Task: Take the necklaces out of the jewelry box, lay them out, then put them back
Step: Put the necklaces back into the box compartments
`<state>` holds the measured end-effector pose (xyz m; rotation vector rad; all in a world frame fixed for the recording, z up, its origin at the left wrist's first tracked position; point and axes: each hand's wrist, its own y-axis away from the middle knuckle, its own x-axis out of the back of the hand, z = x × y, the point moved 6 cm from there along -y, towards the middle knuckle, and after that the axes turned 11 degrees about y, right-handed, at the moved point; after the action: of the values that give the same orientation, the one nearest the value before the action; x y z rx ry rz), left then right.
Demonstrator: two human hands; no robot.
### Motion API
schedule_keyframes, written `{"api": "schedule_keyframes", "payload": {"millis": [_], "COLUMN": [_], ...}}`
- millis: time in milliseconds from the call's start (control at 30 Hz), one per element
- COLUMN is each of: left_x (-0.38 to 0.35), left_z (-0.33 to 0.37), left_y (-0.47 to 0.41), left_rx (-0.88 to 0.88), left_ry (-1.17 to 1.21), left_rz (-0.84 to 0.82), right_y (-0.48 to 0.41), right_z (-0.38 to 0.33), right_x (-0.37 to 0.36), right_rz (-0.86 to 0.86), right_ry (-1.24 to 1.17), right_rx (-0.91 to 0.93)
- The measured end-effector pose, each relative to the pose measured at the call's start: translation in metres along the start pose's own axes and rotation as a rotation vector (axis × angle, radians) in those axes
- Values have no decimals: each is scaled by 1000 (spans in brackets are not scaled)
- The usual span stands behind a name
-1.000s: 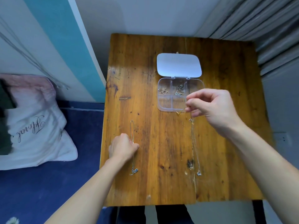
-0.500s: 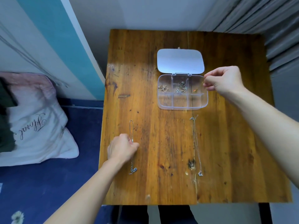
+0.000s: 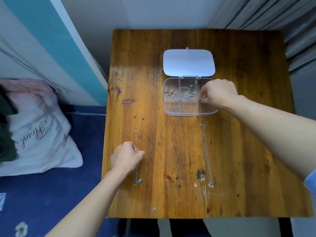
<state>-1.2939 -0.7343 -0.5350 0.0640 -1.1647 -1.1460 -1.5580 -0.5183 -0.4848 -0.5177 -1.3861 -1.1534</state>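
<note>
Your right hand (image 3: 218,94) has come down from beside the jewelry box (image 3: 189,96) and now sits over its right-hand compartments, near the tabletop's (image 3: 171,159) far edge. Half a second ago it hovered just off the box's right wall; now the fingertips (image 3: 202,98) are pressed together on a small gold-coloured piece at the divider between the far and near right compartments. Whether that piece is a chain end or a pendant is too small to tell. The lid (image 3: 188,63) lies open, flat behind the box.

Your left hand (image 3: 126,157) has not shifted: it rests curled near the tabletop's left edge, its grip pinching the left necklace (image 3: 136,139), which runs straight from a loop beyond the knuckles to a pendant nearer you.

The right necklace (image 3: 206,151) lies stretched out in front of the box, unchanged, clasp end toward the box. A gold necklace (image 3: 170,92) sits in the far left compartment, a silver one (image 3: 189,91) in the far middle.
</note>
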Motion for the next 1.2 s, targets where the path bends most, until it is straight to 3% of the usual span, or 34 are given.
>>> {"api": "schedule_keyframes", "payload": {"millis": [167,267,400,533,667,833,967,1200], "left_x": [0,0,1,15,46,88,110,75], "left_z": [0,1,2,14,53,125,177,208], "left_y": [0,0,2,11,26,39,30,-15], "left_rx": [7,1,-3,-68,-191,-348,-468,-369], "left_ry": [0,5,28,174,380,680,764,754], "left_rz": [4,15,25,58,3,-111,-129,-195], "right_y": [2,1,4,30,69,81,81,79], "right_z": [1,12,16,-6,-17,-14,-19,-19], "right_x": [0,-1,6,13,-12,-32,-33,-33], "right_rz": [-7,35,127,159,96,224,264,268], "right_ry": [-37,-168,-146,-278,-269,-356,-355,-335], "right_rx": [51,-32,-136,-24,35,19,7,30]}}
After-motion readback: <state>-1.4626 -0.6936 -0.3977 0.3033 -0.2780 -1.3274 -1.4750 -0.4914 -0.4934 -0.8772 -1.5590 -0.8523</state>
